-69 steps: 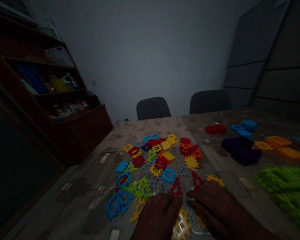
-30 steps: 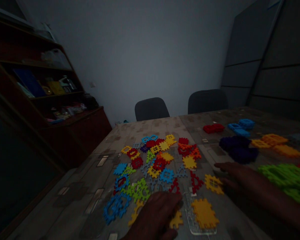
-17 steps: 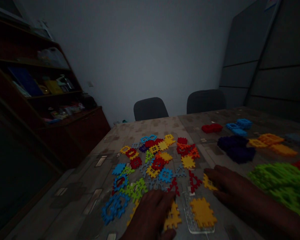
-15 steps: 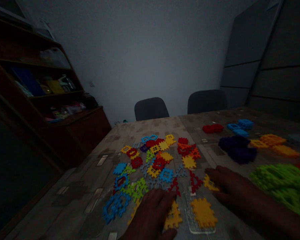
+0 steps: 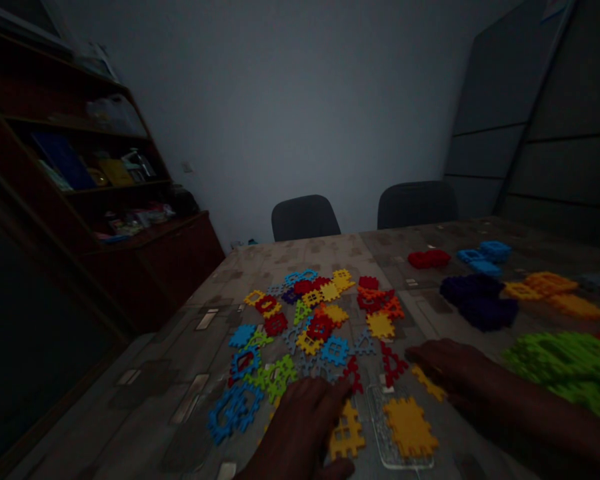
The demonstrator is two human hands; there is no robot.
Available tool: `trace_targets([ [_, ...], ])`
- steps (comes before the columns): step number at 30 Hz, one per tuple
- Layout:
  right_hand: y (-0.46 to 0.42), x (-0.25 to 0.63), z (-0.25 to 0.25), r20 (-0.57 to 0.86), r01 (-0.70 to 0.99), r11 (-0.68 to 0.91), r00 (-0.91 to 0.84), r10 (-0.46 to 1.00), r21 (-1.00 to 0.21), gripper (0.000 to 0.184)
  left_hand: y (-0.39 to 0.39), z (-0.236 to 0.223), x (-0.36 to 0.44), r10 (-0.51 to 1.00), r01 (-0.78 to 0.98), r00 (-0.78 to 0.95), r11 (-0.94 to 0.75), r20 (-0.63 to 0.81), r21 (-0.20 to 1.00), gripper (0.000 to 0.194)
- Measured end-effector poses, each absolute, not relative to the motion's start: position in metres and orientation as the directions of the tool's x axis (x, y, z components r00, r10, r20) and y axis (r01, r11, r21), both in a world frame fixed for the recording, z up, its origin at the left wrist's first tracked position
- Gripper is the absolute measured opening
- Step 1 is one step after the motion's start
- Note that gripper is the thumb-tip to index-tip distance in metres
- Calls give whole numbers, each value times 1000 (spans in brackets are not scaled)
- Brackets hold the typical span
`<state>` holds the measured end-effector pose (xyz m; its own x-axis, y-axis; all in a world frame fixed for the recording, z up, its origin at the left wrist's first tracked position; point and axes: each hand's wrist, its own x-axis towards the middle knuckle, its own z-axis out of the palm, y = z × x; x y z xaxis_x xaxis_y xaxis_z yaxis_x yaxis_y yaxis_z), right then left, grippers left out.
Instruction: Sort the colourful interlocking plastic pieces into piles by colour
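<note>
My left hand [image 5: 300,423] rests palm down at the near edge of a loose spread of toothed plastic building tiles. Its fingers are stretched out, with the thumb apart, beside a yellow window tile [image 5: 349,433] that it partly covers. My right hand [image 5: 447,370] grips a tilted yellow tile [image 5: 429,381] between thumb and fingers; the hand hides part of it. A solid yellow square tile [image 5: 411,427] lies between the hands. Just beyond are a red triangular tile [image 5: 392,365] and another red triangle [image 5: 352,375] near my left fingertips.
Blue ring-shaped tiles [image 5: 235,408] and green tiles [image 5: 277,378] lie left. At right sit stacks sorted by colour: green [image 5: 563,367], dark purple [image 5: 480,300], orange [image 5: 550,287], blue [image 5: 493,252] and red [image 5: 429,259]. Two chairs [image 5: 305,219] stand behind the patterned table [image 5: 145,400].
The yellow tile at my right hand has tipped up from a flatter view to nearly edge-on. My left hand has hardly moved. The view has shifted slightly.
</note>
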<state>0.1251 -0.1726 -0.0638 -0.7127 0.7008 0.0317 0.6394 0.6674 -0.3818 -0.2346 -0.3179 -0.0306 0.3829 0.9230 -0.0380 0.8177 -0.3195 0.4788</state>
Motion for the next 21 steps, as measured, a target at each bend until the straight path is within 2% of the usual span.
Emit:
trace_targets([
  [2, -170, 125, -66, 29, 684, 650, -681, 732, -331, 64, -317, -32, -235, 916, 810, 398, -332, -39, 484, 94],
  [4, -169, 122, -60, -29, 747, 604, -635, 772, -278, 75, -316, -33, -235, 908, 788, 420, -367, 4, 494, 90],
  [8, -176, 111, -31, -97, 814, 544, -570, 816, -203, 85, -316, -31, -235, 885, 738, 418, -462, 205, 492, 65],
  [10, -182, 102, -18, -33, 807, 546, -566, 823, -227, 83, -317, -27, -235, 888, 734, 358, -459, 290, 501, 51],
  [14, -202, 80, -13, 100, 747, 575, -578, 810, -334, 82, -318, -17, -233, 929, 715, 174, -347, 325, 607, 36],
  [18, -227, 58, -29, 225, 639, 682, -650, 726, -355, 84, -319, -18, -228, 960, 657, 86, -255, 265, 710, 39],
  [21, -241, 43, -32, 371, 537, 796, -704, 605, -279, 103, -320, -20, -223, 970, 611, 86, -233, 228, 757, 45],
])
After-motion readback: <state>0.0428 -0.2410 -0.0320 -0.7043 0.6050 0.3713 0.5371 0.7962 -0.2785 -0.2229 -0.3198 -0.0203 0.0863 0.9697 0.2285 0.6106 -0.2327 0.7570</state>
